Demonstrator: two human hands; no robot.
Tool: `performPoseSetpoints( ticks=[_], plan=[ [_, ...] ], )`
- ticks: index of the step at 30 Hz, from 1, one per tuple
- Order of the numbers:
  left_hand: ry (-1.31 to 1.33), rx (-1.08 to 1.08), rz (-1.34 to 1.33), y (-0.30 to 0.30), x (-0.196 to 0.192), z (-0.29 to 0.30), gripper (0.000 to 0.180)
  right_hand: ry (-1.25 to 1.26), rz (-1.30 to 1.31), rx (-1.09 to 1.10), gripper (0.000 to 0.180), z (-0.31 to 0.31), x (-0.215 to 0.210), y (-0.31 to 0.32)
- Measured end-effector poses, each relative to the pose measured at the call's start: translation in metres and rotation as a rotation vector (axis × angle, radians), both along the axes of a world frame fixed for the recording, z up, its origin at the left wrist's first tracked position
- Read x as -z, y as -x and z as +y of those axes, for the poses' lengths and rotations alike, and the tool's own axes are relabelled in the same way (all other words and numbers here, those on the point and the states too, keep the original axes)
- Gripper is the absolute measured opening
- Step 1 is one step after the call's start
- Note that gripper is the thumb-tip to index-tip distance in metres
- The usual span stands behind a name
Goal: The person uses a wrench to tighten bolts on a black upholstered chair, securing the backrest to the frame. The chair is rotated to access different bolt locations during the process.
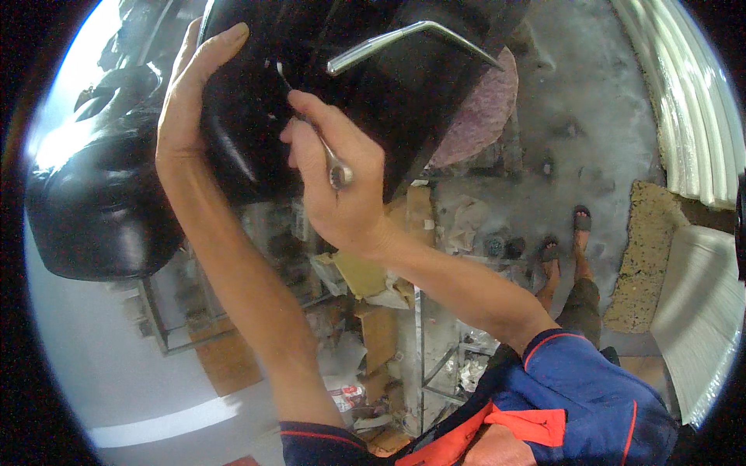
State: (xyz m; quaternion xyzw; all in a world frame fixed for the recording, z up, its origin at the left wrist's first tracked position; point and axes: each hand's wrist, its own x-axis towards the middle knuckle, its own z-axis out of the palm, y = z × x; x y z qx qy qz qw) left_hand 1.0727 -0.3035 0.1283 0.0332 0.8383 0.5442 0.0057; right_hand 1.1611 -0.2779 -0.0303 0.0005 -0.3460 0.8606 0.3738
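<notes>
My right hand [350,206] is closed round a metal wrench [338,167]. Its ring end pokes out beside my thumb, and the far end reaches a small bright spot on the underside of a large black padded piece [241,147]. What the wrench meets there is too blurred to make out. My left hand [186,109] grips that piece by its left edge, thumb on the near face and fingers partly hidden behind. A bent chrome bar [388,39] crosses the black piece just beyond my right hand.
To the left stands another shiny black padded piece [109,225]. Below my arms are a metal frame [420,349], cardboard [377,334] and scattered wrapping. A purple patterned round surface [486,116] shows at the right, with white wrapped rolls [688,101] and a speckled foam slab [641,256] beyond.
</notes>
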Motion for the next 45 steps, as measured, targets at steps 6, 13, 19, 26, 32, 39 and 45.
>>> performPoseSetpoints(
  ticks=[6,13,19,26,32,39,45],
  plan=[
    [0.007,-0.033,0.019,0.001,-0.001,-0.006,0.053,-0.001,0.091,0.097,0.038,-0.019,0.001,-0.003],
    [0.025,-0.059,0.079,-0.007,0.006,0.010,0.037,0.024,0.053,0.067,0.036,-0.018,0.001,-0.003],
    [-0.016,-0.117,0.046,-0.011,0.011,0.012,0.037,-0.188,-0.134,-0.136,0.022,0.080,-0.047,0.019],
    [0.031,0.007,-0.045,0.011,0.004,-0.006,0.094,-0.041,-0.188,-0.363,0.024,0.082,0.000,-0.033],
    [0.130,0.169,0.014,0.000,-0.001,-0.003,0.073,-0.241,-0.338,-0.741,0.020,0.084,0.034,-0.060],
    [0.099,0.061,0.043,0.019,0.000,-0.019,0.103,-0.262,-0.314,-0.741,0.032,0.078,0.026,-0.023],
    [0.118,0.121,0.093,0.022,-0.001,-0.020,0.097,0.074,-0.324,-0.834,0.030,0.070,0.006,0.006]
  ],
)
